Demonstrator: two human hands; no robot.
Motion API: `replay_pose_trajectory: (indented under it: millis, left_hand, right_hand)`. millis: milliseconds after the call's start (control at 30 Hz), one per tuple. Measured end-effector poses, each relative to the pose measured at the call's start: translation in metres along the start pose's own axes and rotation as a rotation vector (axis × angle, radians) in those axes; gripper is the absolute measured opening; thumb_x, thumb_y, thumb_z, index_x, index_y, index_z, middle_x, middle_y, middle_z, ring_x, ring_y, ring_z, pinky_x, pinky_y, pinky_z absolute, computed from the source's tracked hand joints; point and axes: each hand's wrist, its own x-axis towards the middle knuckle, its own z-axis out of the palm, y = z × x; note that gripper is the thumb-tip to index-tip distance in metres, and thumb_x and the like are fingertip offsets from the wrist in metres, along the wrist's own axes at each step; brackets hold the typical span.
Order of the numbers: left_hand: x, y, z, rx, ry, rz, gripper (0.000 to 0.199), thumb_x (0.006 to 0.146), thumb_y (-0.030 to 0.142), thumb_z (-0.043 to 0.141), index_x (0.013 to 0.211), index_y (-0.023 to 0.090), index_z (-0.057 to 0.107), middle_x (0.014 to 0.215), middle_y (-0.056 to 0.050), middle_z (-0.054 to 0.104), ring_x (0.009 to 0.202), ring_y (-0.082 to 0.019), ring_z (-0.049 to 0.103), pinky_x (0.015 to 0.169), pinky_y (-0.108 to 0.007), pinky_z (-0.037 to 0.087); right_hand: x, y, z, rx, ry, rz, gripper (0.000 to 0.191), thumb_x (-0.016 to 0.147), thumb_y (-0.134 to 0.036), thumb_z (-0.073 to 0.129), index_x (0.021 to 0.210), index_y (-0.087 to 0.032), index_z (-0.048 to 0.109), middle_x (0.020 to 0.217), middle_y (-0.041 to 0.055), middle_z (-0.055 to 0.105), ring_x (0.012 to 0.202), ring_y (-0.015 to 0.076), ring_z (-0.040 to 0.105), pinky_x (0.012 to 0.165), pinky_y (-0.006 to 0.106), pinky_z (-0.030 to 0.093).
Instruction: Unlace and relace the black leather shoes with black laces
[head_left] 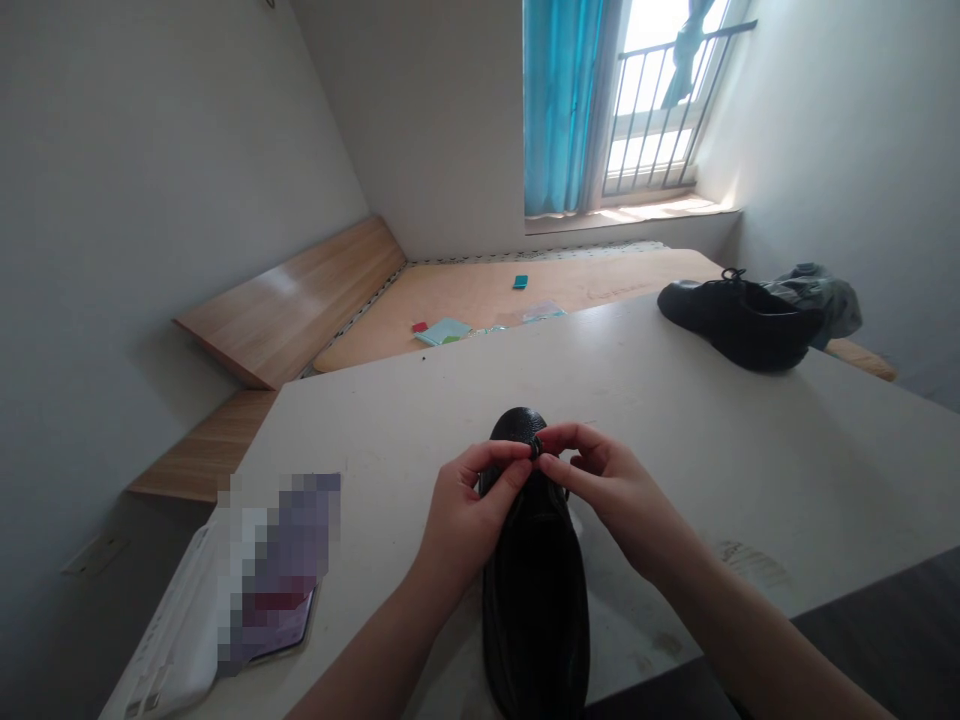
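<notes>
A black shoe (536, 600) lies on the white table in front of me, its toe pointing away and its opening toward me. Over its front part, both hands meet at a small dark loop of shoelace (535, 448). My left hand (472, 495) pinches the lace from the left between thumb and forefinger. From the right, my right hand (600, 470) pinches it the same way, fingertips nearly touching the left ones. Much of the lacing is hidden beneath my fingers.
A second black shoe (739, 320) with a tied lace stands at the table's (420, 430) far right, beside crumpled grey cloth (821, 295). A partly blurred phone (289, 625) and a white case-like object (176, 640) lie left. Beyond is a bed (465, 285) with small items.
</notes>
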Motion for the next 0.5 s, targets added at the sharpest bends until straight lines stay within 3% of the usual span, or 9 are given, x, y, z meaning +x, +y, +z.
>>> replay_pose_trajectory:
  millis: [200, 300, 500]
  left_hand:
    - [0.0000, -0.0035, 0.0007, -0.050, -0.027, 0.010, 0.012, 0.077, 0.029, 0.073, 0.083, 0.018, 0.074, 0.086, -0.004, 0.079, 0.082, -0.018, 0.070, 0.076, -0.027, 0.053]
    - [-0.0008, -0.0055, 0.0020, -0.076, -0.043, 0.015, 0.013, 0.079, 0.029, 0.070, 0.086, 0.018, 0.072, 0.086, -0.005, 0.079, 0.078, -0.018, 0.070, 0.072, -0.026, 0.054]
    - [-0.0041, -0.0053, 0.0026, -0.047, -0.019, 0.078, 0.008, 0.079, 0.026, 0.072, 0.082, 0.019, 0.073, 0.083, -0.003, 0.077, 0.077, -0.016, 0.068, 0.073, -0.024, 0.052]
  right_hand:
    - [-0.0014, 0.0053, 0.0009, 0.106, -0.020, 0.080, 0.034, 0.068, -0.054, 0.077, 0.074, -0.021, 0.071, 0.127, 0.0040, 0.054, 0.109, 0.0220, 0.056, 0.091, 0.034, 0.042]
    - [-0.0018, 0.0046, 0.0010, 0.143, -0.045, 0.098, 0.036, 0.069, -0.057, 0.076, 0.076, -0.022, 0.071, 0.129, 0.0029, 0.053, 0.115, 0.0221, 0.055, 0.098, 0.034, 0.040]
    - [-0.0005, -0.0038, 0.0000, 0.053, -0.076, 0.091, 0.036, 0.065, -0.057, 0.079, 0.074, -0.023, 0.071, 0.119, 0.0042, 0.054, 0.114, 0.0252, 0.053, 0.097, 0.038, 0.039]
